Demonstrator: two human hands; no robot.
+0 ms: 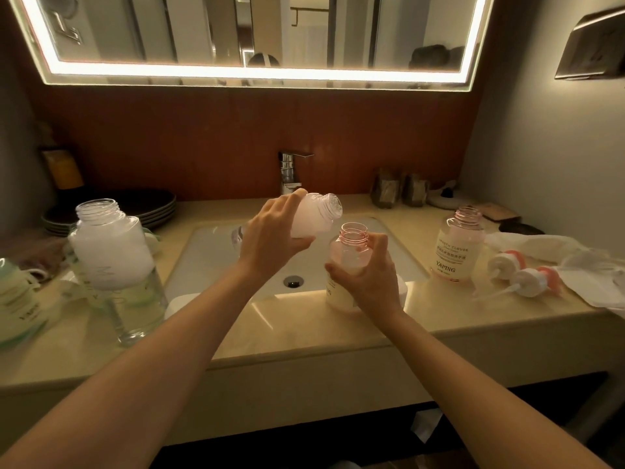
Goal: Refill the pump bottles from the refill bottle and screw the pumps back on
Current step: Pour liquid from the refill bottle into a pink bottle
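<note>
"Head view, step check: what do the hands hold?"

"The left hand (270,238) grips a frosted bottle (314,214) around its body, fingers curled over the top and thumb underneath. The right hand (368,275) wraps the pink pump bottle (348,252) at its lower half. That bottle stands upright on the tabletop (304,330) at the front rim of the sink (209,252). Its pump is off and its neck is open."

"Which relation governs the pour?"

"Mouth to mouth. The long axis of the frosted bottle lies close to horizontal. Its open neck points to the person's right and slightly upward. That neck sits above and just left of the pink neck, near it but not touching. The left hand is therefore the pouring hand and the right hand the steadying one. No stream is visible. Judgement: the neck must shift right and dip before liquid lands inside."

"Fill state?"

"Pale liquid fills the lower part of the pink pump bottle, with the shoulder above it showing clear. Its exact level is hard to read behind the fingers."

"Remaining parts?"

"A second pink bottle (456,252) stands open on the right. The pumps (532,282) lie on their sides just beyond it, well apart from both hands. A large open bottle (108,248) stands to the left."
</note>
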